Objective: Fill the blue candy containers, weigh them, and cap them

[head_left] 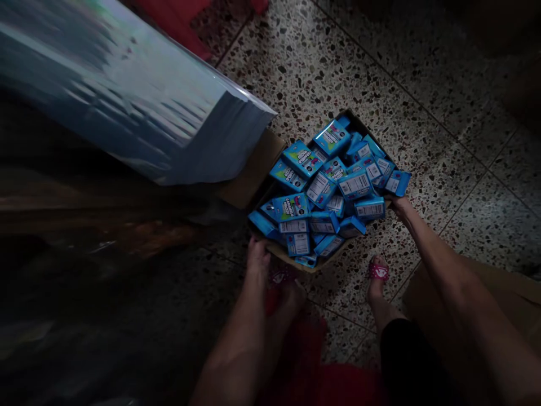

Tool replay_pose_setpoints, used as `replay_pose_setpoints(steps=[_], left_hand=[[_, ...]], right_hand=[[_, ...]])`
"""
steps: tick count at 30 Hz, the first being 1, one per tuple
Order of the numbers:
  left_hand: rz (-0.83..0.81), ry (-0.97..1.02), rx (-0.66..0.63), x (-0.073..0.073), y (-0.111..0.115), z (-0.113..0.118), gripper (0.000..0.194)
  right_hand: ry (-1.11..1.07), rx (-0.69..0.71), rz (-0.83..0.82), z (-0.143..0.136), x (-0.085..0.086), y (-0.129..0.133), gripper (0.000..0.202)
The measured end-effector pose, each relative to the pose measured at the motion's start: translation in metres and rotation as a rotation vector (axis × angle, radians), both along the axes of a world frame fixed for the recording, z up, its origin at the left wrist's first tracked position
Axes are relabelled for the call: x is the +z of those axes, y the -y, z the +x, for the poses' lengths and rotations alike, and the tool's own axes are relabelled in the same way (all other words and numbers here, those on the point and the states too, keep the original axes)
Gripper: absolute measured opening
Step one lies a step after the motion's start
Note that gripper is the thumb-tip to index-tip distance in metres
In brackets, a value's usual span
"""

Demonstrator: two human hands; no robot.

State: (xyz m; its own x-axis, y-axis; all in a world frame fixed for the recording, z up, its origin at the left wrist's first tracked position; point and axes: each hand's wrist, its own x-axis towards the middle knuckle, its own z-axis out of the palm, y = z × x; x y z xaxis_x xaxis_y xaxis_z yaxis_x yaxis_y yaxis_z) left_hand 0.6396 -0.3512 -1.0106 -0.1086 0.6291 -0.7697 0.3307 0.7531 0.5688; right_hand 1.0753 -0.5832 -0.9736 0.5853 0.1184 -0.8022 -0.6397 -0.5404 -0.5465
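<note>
A cardboard box (315,267) full of small blue candy packets (332,136) is between my two hands, above or on the floor; which, I cannot tell. The packets lie jumbled and heaped to the rim. My left hand (257,254) grips the near left corner, its fingertips partly hidden by the box. At the right corner, my right hand (397,204) holds the edge, with most fingers tucked underneath. One blue packet (398,183) juts over the rim just above that hand.
A large shiny plastic-wrapped block (169,101) stands at the upper left, with brown cardboard (256,169) by its end. Another cardboard box (477,316) is at the lower right. My sandalled foot (378,270) rests on the speckled tile floor (422,152). Red material (177,22) shows at the top.
</note>
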Motion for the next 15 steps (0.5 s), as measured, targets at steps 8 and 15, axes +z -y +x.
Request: replay_pose_setpoints(steps=[8, 15], left_hand=[[-0.123, 0.103, 0.103, 0.113, 0.037, 0.015, 0.063], [-0.178, 0.243, 0.018, 0.287, 0.076, 0.061, 0.077]], right_hand=[[0.027, -0.119, -0.004, -0.029, 0.133, 0.081, 0.029], [0.207, -0.233, -0.041, -0.022, 0.332, 0.172, 0.041]])
